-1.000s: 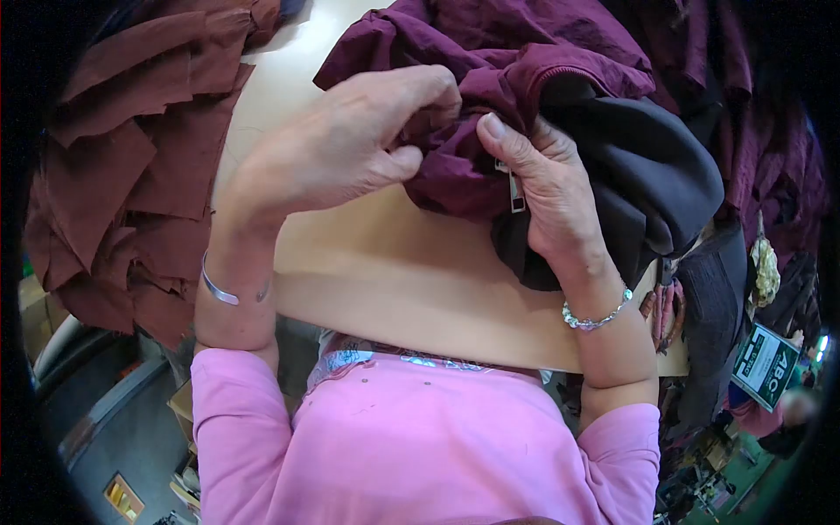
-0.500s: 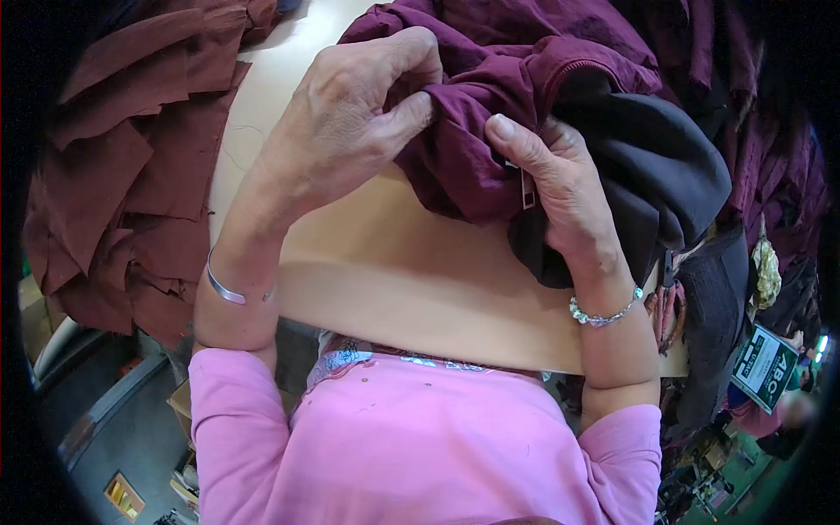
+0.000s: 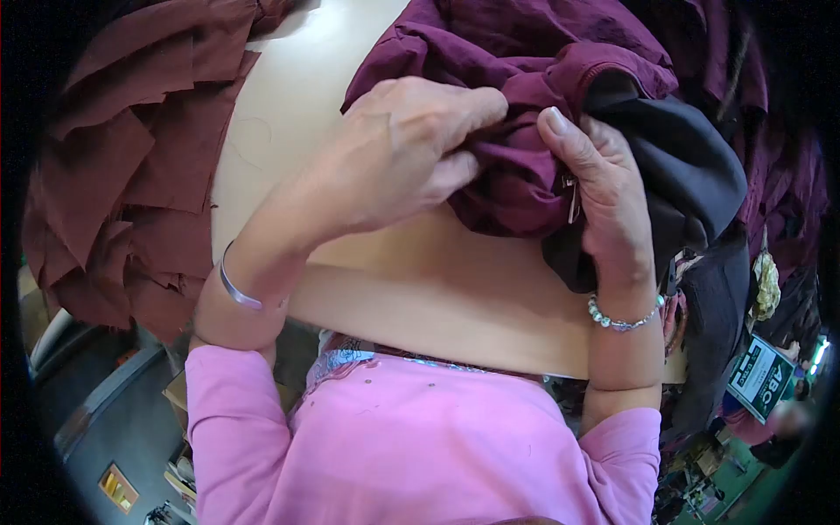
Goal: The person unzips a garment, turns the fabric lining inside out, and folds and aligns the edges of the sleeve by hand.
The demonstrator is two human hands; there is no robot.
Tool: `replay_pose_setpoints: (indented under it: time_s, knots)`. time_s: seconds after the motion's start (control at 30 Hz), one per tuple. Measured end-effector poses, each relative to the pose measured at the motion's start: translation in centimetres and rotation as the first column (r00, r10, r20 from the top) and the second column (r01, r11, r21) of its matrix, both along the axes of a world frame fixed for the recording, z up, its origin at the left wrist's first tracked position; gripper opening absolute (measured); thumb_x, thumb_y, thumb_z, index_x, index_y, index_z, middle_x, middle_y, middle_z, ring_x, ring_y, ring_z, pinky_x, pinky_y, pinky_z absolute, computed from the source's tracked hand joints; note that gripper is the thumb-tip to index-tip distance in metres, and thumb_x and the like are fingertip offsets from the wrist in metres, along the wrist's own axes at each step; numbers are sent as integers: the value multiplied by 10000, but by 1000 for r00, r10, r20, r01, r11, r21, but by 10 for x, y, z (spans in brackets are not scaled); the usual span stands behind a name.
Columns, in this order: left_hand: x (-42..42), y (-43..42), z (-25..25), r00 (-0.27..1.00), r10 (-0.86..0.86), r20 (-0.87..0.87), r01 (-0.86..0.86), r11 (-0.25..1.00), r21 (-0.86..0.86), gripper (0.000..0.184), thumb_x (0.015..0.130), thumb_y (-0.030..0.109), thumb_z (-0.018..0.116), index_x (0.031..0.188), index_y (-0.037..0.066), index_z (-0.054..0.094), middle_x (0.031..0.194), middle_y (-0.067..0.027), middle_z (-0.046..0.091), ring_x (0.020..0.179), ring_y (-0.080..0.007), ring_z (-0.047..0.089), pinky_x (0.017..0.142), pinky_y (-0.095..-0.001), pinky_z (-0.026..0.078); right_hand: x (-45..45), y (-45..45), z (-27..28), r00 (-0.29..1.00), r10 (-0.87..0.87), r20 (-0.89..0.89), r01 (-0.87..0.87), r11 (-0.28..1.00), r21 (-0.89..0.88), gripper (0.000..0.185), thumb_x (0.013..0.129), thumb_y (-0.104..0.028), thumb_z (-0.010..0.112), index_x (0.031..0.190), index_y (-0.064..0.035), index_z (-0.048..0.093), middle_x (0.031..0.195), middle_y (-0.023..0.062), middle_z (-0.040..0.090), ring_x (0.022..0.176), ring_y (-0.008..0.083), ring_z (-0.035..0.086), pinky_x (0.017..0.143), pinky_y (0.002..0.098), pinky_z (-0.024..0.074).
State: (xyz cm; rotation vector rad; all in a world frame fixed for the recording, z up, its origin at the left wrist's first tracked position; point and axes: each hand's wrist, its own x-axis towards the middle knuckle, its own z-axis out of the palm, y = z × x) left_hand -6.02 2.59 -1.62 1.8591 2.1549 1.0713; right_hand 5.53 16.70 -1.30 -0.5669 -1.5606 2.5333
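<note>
A maroon garment [image 3: 516,206] lies bunched on the pale tabletop, with dark lining [image 3: 682,162] spilling out on its right. My left hand [image 3: 407,144] is at the garment's near left side, its thumb and forefinger closing on a fold; the fingertips are slightly blurred and partly hidden. On the other side my right hand [image 3: 604,171] grips the maroon cloth, thumb on top and the other fingers hidden behind. A metal zipper pull [image 3: 574,203] hangs beside the right thumb's base. The curved zipper edge [image 3: 604,72] runs above that hand.
Stacked reddish-brown cloth pieces [image 3: 175,166] cover the left side of the pale table [image 3: 455,289]. More maroon cloth [image 3: 779,184] hangs at the right. Scissor-like handles [image 3: 672,315] show by the right forearm. A green-and-white sign [image 3: 761,378] and another person [image 3: 761,424] are farther right.
Both hands have shifted right and slightly down, with the bunched garment. My left hand has turned flatter, its thumb and forefinger farther apart than before. My right hand keeps its hold.
</note>
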Motion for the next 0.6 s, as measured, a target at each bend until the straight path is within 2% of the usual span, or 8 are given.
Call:
replay_pose_setpoints:
  time_s: [0.03,0.07,0.1,0.13,0.17,0.27,0.37,0.6]
  knots:
    - [-2,-1,3,997,22,80,-19,999,-45,144,681,6,516,816,-5,468,654,-103,451,583,-176,469,553,-282,396,1,3,4,1000,-24,9,17,885,466,214,825,-250,617,757,-47,607,679,19,598,588,120,542,563,234,440]
    - [-6,-3,10,986,46,160,-32,995,-91,102,695,5,510,787,-3,467,636,-85,442,580,-143,457,546,-269,387,4,6,9,999,-50,4,26,564,825,237,816,-263,624,735,-43,595,648,36,581,565,149,529,544,250,430]
    - [-8,-5,15,968,72,239,-40,990,-137,63,709,4,505,759,0,466,618,-66,433,576,-111,445,540,-256,377,7,7,13,997,-72,-13,21,113,993,261,807,-277,632,712,-39,583,616,53,564,542,178,515,525,266,421]
    - [-9,-6,16,938,91,334,-51,991,-126,51,735,-1,495,705,11,456,595,-5,404,594,-52,401,527,-223,347,11,-1,19,970,-58,-235,235,6,972,212,832,-219,610,782,-21,553,658,10,530,615,110,495,592,215,406]
    - [-9,-6,15,925,108,363,-67,990,-125,62,735,-3,498,698,14,452,601,8,404,596,-47,392,525,-216,339,7,1,10,794,73,-604,607,-46,793,194,813,-218,633,776,-38,570,676,34,542,632,130,516,587,246,427]
    - [-14,-5,9,920,121,372,-85,990,-111,131,746,11,532,668,27,428,619,49,387,599,-27,356,515,-192,308,19,-10,35,814,348,-466,542,-164,824,135,710,-131,667,793,-62,586,796,78,566,685,177,536,617,270,435]
    - [-11,-2,3,779,35,626,41,993,-108,168,762,27,554,657,35,423,625,63,367,600,-22,340,516,-185,295,10,-37,11,849,352,-393,497,-283,821,255,602,-79,663,851,-74,608,905,83,566,754,203,533,671,287,425]
    - [-12,-2,5,748,82,659,48,983,-177,219,805,53,524,648,93,377,607,84,336,550,13,340,438,-157,286,10,-35,0,917,312,-247,377,-481,792,285,582,-83,623,867,-63,616,986,53,552,800,197,511,700,299,422]
